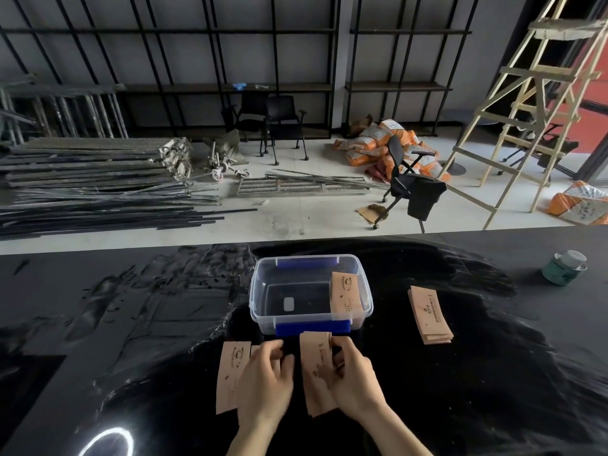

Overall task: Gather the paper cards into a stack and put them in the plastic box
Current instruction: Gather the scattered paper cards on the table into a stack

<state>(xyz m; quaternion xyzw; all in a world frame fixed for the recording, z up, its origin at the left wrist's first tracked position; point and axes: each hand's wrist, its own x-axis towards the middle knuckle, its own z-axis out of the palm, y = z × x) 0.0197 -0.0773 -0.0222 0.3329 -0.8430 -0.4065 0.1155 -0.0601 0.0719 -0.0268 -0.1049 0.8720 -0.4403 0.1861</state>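
Observation:
A clear plastic box (260, 291) with blue latches stands on the black table, and one tan paper card (346, 296) leans against its right inner wall. Just in front of the box, my right hand (357, 376) grips a small stack of cards (316, 366) held edge-up. My left hand (266, 380) rests with bent fingers on cards lying flat (232, 370) at the left; whether it grips them is hard to tell. Another stack of cards (429, 315) lies on the table to the right of the box.
A small green tin (563, 268) stands at the far right of the table. The table's far edge (131, 250) runs behind the box. Beyond it are a black chair (411, 189), metal bars, sacks and a wooden ladder (533, 103) on the floor.

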